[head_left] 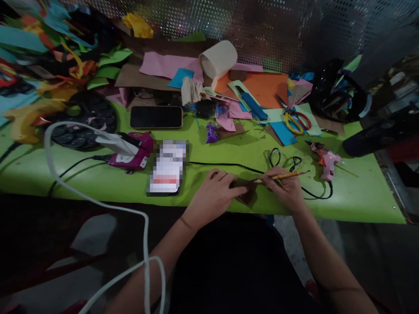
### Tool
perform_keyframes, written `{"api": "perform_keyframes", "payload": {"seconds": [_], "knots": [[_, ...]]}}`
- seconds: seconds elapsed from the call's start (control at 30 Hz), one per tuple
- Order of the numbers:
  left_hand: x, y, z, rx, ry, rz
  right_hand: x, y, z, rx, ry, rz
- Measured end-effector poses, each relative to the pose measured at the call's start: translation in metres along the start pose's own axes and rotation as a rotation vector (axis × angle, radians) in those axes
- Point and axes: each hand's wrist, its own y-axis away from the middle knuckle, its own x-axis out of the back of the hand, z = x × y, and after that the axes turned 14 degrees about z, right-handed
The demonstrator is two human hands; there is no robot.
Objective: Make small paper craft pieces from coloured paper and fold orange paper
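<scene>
Right hand [288, 187] pinches a pencil [281, 176] while left hand [212, 196] flattens brown paper [247, 192] on the cluttered green table [229, 150].

Yellow pencil [281, 176] near-horiz., tip on small brown paper scrap [247, 192] at green table [360, 196] front edge

light: dim overall, brightest on the green worktop [229, 152] at frame centre | shadows: soft, lower frame nearly black | blur: pixelated patch left of centre, slight softness | distortion: wide-angle bending at edges, corners dark
</scene>
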Motion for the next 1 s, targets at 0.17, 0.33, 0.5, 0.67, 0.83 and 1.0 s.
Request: {"api": "perform_keyframes", "payload": {"seconds": [0.17,0.33,0.5,0.67,0.83,1.0], "knots": [[-0.0003,0.0001,0.0,-0.01,-0.005,0.01,0.0005,0.0012,0.0003,0.019,-0.025,-0.028],[0.0003,0.0005,-0.0005,-0.01,0.006,0.029,0.0004,0.0016,-0.0003,0.014,-0.021,-0.035],[-0.0004,0.0017,-0.0016,-0.01,0.036,0.079,-0.0001,0.0044,-0.0004,-0.009,-0.033,-0.087],[-0.0013,0.0018,-0.0016,-0.003,0.042,0.109,-0.0002,0.0058,0.0005,-0.017,-0.056,-0.094],[0.0004,0.0009,-0.0006,-0.004,0.04,0.097,0.0004,0.0063,0.0013,-0.004,-0.052,-0.133],[0.0001,0.0009,-0.0003,-0.007,0.03,0.104,0.0006,0.0072,0.001,-0.028,-0.087,-0.098]]}}
